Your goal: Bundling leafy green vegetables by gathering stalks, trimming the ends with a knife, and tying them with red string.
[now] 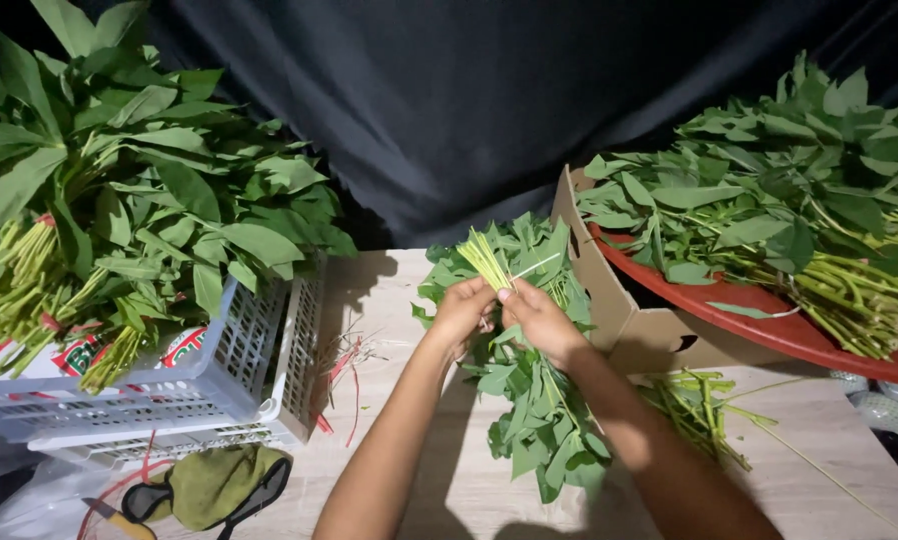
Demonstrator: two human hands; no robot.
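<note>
A pale wood-grain desk (439, 490) stands against a dark cloth backdrop (449, 100), carrying a white plastic crate (219, 380) of tied greens at left and a cardboard box (629, 320) under a red tray (769, 320) of leaves at right. At mid-desk, the left hand (461, 312) and right hand (539, 318) are both clamped on a leafy bunch (529, 400), stems up, above loose leaves lying on the desk.

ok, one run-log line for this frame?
left hand: grips leafy bundle | right hand: on stems | crate left
</note>
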